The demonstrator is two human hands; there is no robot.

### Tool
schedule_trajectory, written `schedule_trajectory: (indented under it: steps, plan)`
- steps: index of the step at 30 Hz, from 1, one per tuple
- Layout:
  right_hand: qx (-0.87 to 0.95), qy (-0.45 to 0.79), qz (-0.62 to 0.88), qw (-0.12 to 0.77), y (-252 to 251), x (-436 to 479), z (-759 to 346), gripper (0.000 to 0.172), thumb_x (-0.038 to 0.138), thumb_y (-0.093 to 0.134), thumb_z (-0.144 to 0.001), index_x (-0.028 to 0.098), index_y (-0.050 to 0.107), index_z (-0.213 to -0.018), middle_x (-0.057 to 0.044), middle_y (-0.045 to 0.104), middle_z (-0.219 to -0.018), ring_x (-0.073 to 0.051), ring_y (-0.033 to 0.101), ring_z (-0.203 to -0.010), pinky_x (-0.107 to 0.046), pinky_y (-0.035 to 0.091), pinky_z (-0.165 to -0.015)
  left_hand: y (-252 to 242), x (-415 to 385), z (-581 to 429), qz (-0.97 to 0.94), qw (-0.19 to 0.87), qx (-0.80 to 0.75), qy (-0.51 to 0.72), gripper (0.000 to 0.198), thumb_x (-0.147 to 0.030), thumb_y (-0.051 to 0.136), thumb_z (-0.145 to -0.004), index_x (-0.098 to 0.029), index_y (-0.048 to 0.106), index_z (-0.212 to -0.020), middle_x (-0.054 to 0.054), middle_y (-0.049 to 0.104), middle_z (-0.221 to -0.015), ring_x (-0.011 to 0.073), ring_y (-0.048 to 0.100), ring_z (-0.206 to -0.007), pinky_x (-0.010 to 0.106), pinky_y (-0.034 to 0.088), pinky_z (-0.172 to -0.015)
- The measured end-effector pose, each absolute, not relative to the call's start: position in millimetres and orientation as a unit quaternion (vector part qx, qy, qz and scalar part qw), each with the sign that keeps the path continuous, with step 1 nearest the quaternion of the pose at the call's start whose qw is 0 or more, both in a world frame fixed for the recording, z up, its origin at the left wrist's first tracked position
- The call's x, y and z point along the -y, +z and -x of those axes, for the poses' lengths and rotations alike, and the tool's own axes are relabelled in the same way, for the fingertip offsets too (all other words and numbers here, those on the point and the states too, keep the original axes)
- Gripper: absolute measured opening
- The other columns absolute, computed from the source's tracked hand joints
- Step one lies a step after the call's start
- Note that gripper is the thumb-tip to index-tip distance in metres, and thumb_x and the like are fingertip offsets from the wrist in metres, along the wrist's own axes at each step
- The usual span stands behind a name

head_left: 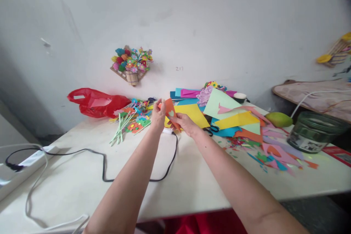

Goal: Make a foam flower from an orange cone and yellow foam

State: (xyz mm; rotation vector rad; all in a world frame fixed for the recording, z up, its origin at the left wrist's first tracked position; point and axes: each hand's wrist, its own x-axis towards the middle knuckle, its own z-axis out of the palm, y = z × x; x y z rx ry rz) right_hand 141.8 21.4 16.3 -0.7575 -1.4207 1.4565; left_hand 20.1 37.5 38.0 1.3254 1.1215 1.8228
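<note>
Both my hands are raised over the white table and pinch one orange foam piece with a small pale green heart on it. My left hand grips its left edge with closed fingers. My right hand holds its lower right part, thumb on top. Just behind the piece lies a yellow foam sheet. A black cable runs under my hands across the table.
Coloured foam sheets and scraps cover the table's right side, with scissors, a green mango and a dark jar. Foam flowers on sticks and a red plastic bag lie left. A power strip sits at the left edge. A flower craft hangs on the wall.
</note>
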Motion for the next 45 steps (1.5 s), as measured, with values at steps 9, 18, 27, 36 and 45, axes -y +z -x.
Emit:
schedule_trajectory:
  steps: [9, 18, 27, 36, 45]
  plan:
    - [0.52, 0.541, 0.378, 0.543, -7, -46, -157, 0.021, 0.033, 0.066, -0.07, 0.014, 0.057, -0.073, 0.001, 0.059, -0.062, -0.005, 0.044, -0.041, -0.018, 0.037, -0.037, 4, -43, 48, -0.562, 0.133, -0.766, 0.282, 0.05, -0.039, 0.06, -0.07, -0.013, 0.052, -0.113, 0.013, 0.063, -0.106, 0.0277, 0.058, -0.1, 0.033, 0.042, -0.077]
    - [0.47, 0.553, 0.384, 0.571, -23, -50, -152, 0.012, 0.021, 0.066, -0.07, 0.014, 0.059, -0.077, -0.002, 0.062, -0.066, -0.009, 0.056, -0.056, -0.019, 0.046, -0.051, -7, -42, 45, -0.571, 0.174, -0.774, 0.21, 0.063, -0.037, 0.069, -0.06, -0.012, 0.048, -0.114, 0.014, 0.06, -0.111, 0.0245, 0.058, -0.098, 0.026, 0.043, -0.071]
    - [0.46, 0.569, 0.405, 0.548, -34, -52, -151, 0.017, 0.025, 0.064, -0.073, 0.013, 0.061, -0.085, -0.006, 0.067, -0.076, -0.013, 0.064, -0.068, -0.023, 0.051, -0.062, -19, -46, 43, -0.615, 0.121, -0.744, 0.232, 0.043, -0.027, 0.067, -0.055, -0.015, 0.058, -0.096, 0.014, 0.064, -0.102, 0.0285, 0.059, -0.095, 0.031, 0.042, -0.074]
    - [0.463, 0.558, 0.419, 0.547, -35, -54, -151, 0.02, 0.027, 0.067, -0.072, 0.012, 0.061, -0.085, -0.006, 0.068, -0.072, -0.013, 0.064, -0.065, -0.023, 0.052, -0.063, -7, -33, 67, -0.63, 0.157, -0.717, 0.254, 0.042, -0.023, 0.07, -0.05, -0.016, 0.066, -0.091, 0.008, 0.068, -0.095, 0.0219, 0.062, -0.083, 0.029, 0.044, -0.075]
    - [0.473, 0.555, 0.429, 0.534, -31, -51, -152, 0.014, 0.023, 0.063, -0.076, 0.012, 0.06, -0.083, -0.007, 0.068, -0.074, -0.012, 0.064, -0.065, -0.021, 0.051, -0.061, -6, -22, 129, -0.644, 0.258, -0.64, 0.329, 0.044, -0.02, 0.07, -0.042, -0.018, 0.069, -0.086, 0.003, 0.068, -0.08, 0.0211, 0.062, -0.08, 0.031, 0.047, -0.076]
